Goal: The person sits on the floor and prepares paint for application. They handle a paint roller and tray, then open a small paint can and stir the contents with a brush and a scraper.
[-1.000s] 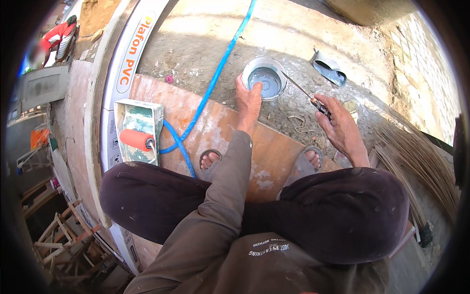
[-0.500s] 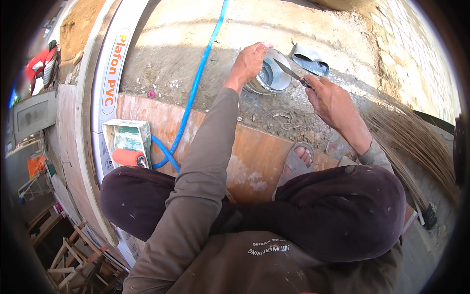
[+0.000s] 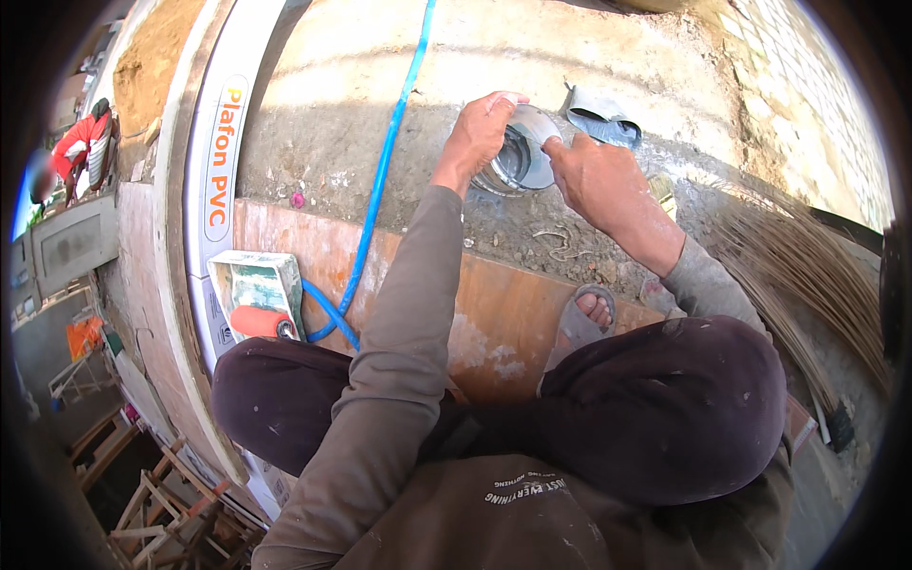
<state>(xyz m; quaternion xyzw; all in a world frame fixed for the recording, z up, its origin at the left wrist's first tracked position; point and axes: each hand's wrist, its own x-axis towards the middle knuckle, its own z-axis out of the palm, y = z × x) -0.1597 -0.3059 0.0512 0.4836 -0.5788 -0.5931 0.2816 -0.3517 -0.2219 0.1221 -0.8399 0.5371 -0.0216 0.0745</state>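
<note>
A round metal can (image 3: 514,161), with grey, wet-looking contents inside, stands on the rough ground. My left hand (image 3: 483,133) grips the can's far left rim, its thumb pointing across the top. A pale round lid or inner wall shows at the can's right side; I cannot tell which. Over that side my right hand (image 3: 608,185) is closed, knuckles up, round the handle of a knife. The knife itself is now almost wholly hidden by the hand; half a second ago its blade showed over the can's mouth.
A cut grey sleeve-like piece (image 3: 605,119) lies beyond the can. A blue hose (image 3: 388,157) runs along the left, near a paint tray (image 3: 256,280) with an orange roller (image 3: 261,323). Bundled sticks (image 3: 807,275) lie at right. A person in red (image 3: 81,147) bends far left.
My right hand has moved left and in toward the can, bringing the knife with it. The left hand stays at the can's rim. The whole view has shifted slightly.
</note>
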